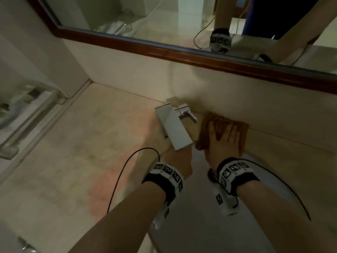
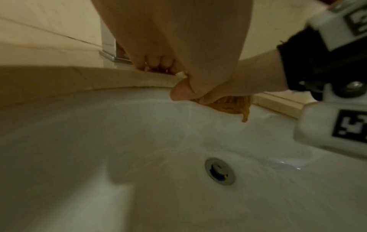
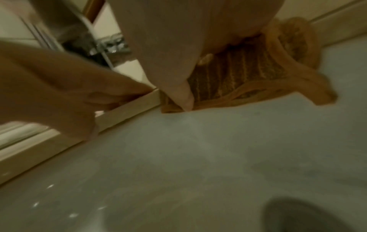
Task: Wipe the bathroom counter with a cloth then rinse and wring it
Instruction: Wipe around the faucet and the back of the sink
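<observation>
A brown cloth [image 1: 221, 121] lies on the beige counter [image 1: 82, 152] behind the basin, just right of the chrome faucet [image 1: 173, 128]. My right hand [image 1: 222, 141] presses flat on the cloth with spread fingers; its thumb comes down on the ribbed cloth [image 3: 238, 75] in the right wrist view. My left hand [image 1: 176, 161] sits under the faucet spout, which hides its fingers in the head view. In the left wrist view the left hand's [image 2: 168, 39] bent fingers rest on the counter rim and hold nothing. A corner of the cloth [image 2: 230, 106] hangs over the white sink [image 2: 99, 157].
The sink's drain [image 2: 220, 171] is below both hands. The faucet handle [image 1: 187, 115] points right, toward the cloth. A wood-framed mirror [image 1: 182, 24] runs above the backsplash. A glass panel with a metal rail [image 1: 27, 115] borders the counter's left side. Black cables trail from both wristbands.
</observation>
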